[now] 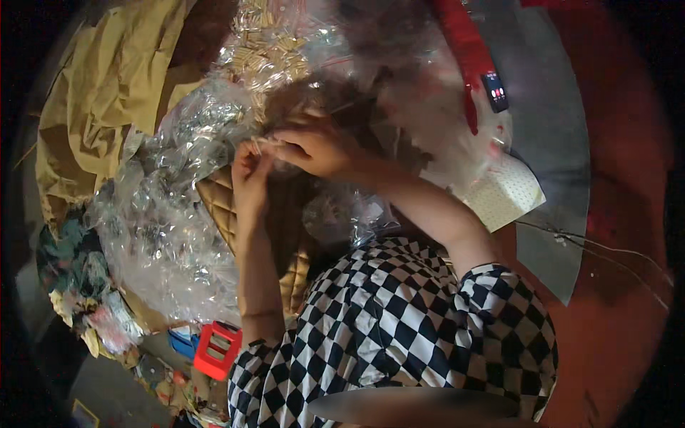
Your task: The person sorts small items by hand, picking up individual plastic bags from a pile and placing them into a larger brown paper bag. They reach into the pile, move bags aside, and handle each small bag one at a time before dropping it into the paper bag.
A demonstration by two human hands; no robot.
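Mid-sorting above the quilted tan cushion [221, 203]: left hand [250, 175] pinched shut on a small pale piece [255, 146], right hand [314, 150] fingers curled closed touching it. Likely next: fine fingertip alignment.

Red floor [614, 314], grey mat [556, 164], perforated white sheet [506, 192], crumpled clear plastic bags [157, 235], mustard cloth [100, 93]
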